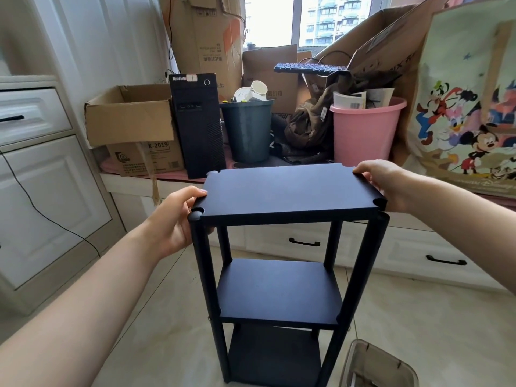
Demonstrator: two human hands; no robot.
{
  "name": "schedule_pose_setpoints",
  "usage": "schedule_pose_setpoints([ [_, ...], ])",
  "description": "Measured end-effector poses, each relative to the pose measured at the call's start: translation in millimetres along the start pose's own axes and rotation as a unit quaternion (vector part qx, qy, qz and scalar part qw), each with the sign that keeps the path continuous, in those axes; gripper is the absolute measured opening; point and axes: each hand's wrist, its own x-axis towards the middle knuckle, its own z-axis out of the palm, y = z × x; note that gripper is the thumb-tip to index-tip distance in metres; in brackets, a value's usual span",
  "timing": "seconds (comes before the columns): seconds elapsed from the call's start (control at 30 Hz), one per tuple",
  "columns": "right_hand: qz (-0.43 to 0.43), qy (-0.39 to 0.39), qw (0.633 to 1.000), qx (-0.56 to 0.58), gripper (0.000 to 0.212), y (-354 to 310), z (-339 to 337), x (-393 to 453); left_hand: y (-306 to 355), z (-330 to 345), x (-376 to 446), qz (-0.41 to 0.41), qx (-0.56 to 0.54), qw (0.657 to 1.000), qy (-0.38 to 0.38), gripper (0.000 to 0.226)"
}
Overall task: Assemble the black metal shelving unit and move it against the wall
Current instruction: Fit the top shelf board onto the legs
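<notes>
The black metal shelving unit (pixel 282 289) stands upright on the tiled floor in the middle of the view, with three shelves on four round posts. Its top shelf (pixel 287 194) rests on the posts, and the near post tops show at its notched corners. My left hand (pixel 178 219) grips the top shelf's left edge near the front corner, thumb on top and fingers below. My right hand (pixel 391 184) grips the right edge the same way, partly hidden behind the shelf.
A window bench (pixel 125 185) behind the unit carries cardboard boxes (pixel 131 118), a black computer tower (pixel 198 124), a dark bin (pixel 247 129) and a pink bin (pixel 365 132). White cabinets (pixel 42 191) stand left. A clear bin (pixel 377 367) sits on the floor at lower right.
</notes>
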Motion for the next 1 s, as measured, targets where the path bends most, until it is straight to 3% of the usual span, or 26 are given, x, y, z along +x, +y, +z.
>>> schedule_pose_setpoints([
  [0.13,0.003,0.008,0.999,-0.032,0.018,-1,4,0,6,4,11,-0.016,-0.013,0.999,0.030,0.031],
  [0.33,0.027,-0.014,1.000,0.002,0.034,-1,3,4,17,10,31,-0.007,0.071,0.994,0.083,0.035],
  [0.47,0.001,0.014,0.999,0.045,0.027,-3,5,8,22,17,44,0.001,0.107,0.988,0.112,0.037],
  [0.8,-0.022,0.036,0.999,0.007,0.015,-4,6,16,21,17,47,0.038,0.135,0.978,0.153,0.029],
  [1.0,-0.009,0.026,1.000,0.011,0.023,2,2,14,20,17,43,0.024,0.150,0.978,0.143,0.032],
])
